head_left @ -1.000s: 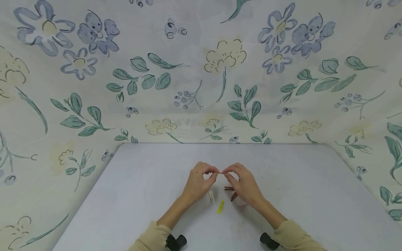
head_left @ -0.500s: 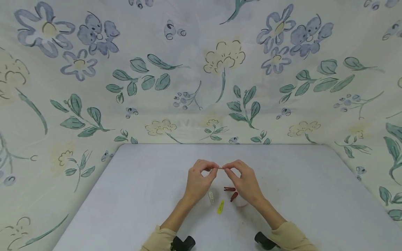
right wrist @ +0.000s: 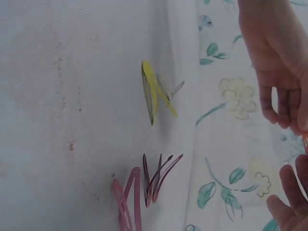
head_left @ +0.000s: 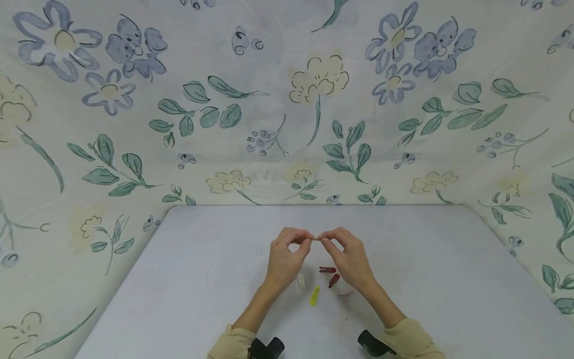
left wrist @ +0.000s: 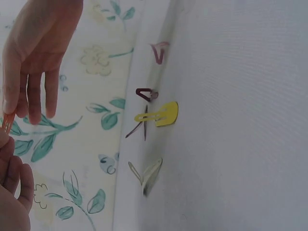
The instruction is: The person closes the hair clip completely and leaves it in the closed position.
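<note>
My left hand (head_left: 285,259) and right hand (head_left: 351,259) meet above the middle of the table in the head view. Between their fingertips they pinch an orange snap hair clip (left wrist: 7,122), one end each; in the head view it is a thin sliver. Below the hands lie other snap clips: a white one (head_left: 301,282), a yellow one (head_left: 315,295) and two dark red ones (head_left: 327,269). A pink clip (right wrist: 136,192) shows large in the right wrist view; in the head view it is faint beside my right wrist.
The white tabletop (head_left: 202,259) reaches back to a flower-printed cloth (head_left: 269,109), which also rises at both sides. Dark wrist cameras (head_left: 375,344) sit at the cuffs of beige sleeves (head_left: 412,339). Faint reddish marks (right wrist: 71,145) spot the table.
Both hands have risen slightly and moved a little away from me, still pinching the orange hair clip. The forearms have come closer together. On the table the clips lie as before.
</note>
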{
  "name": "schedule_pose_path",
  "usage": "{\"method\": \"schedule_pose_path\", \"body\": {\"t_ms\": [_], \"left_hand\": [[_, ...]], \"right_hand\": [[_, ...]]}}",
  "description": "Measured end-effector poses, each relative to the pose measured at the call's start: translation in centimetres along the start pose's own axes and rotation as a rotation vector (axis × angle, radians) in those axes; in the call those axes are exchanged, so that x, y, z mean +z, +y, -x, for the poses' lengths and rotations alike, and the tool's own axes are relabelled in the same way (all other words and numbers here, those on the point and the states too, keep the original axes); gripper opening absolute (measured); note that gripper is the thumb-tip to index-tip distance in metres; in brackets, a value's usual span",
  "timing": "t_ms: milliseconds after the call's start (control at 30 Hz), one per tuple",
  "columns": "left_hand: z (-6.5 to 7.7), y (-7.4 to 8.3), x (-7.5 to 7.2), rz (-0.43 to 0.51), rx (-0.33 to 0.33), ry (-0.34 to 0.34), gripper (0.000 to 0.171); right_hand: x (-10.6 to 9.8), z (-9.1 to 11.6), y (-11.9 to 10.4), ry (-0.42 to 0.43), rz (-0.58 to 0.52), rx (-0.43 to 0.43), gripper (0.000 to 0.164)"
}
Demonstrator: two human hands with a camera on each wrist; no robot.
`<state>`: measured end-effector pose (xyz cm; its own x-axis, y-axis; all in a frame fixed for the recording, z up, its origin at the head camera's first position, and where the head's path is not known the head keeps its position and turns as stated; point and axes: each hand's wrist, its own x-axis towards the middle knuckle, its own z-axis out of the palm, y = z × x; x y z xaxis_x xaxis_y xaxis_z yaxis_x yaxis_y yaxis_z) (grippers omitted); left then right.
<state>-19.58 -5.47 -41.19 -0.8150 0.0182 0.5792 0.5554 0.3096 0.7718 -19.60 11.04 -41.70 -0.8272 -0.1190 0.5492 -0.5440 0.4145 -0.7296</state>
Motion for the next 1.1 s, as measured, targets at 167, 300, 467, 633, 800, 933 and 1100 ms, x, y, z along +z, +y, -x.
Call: {"method": "schedule_pose_path", "body": {"t_ms": [167,300,467,633,800,933,1100], "left_hand": [[0.0,2.3,-0.5,0.02,-0.005,-0.001,0.008],[0.3,2.3,-0.4,0.028,-0.029,-0.013,0.008],[0.4,2.0,-0.4,0.029,-0.052,-0.05,0.008],[0.3,2.1,-0.6,0.039,-0.076,-0.09,0.009],[0.2,2.0,-0.9,0.038,-0.102,-0.13,0.008],[0.0,1.4,-1.0,0.038,-0.134,-0.147,0.008],[0.0,-1.2,-0.7,0.027,-0.147,-0.169,0.011]], "right_hand": [[0.2,-0.1,-0.1,0.001,-0.009,0.024,0.009],[0.1,-0.1,0.0,-0.021,-0.004,0.058,0.009],[0.0,0.0,0.5,-0.049,0.001,0.084,0.009],[-0.2,-0.1,0.8,-0.068,0.01,0.085,0.008],[-0.6,-0.2,0.9,-0.107,-0.026,0.093,0.006],[-0.6,-0.2,1.1,-0.124,-0.063,0.107,0.007],[-0.6,-0.2,1.1,-0.128,-0.085,0.116,0.008]]}}
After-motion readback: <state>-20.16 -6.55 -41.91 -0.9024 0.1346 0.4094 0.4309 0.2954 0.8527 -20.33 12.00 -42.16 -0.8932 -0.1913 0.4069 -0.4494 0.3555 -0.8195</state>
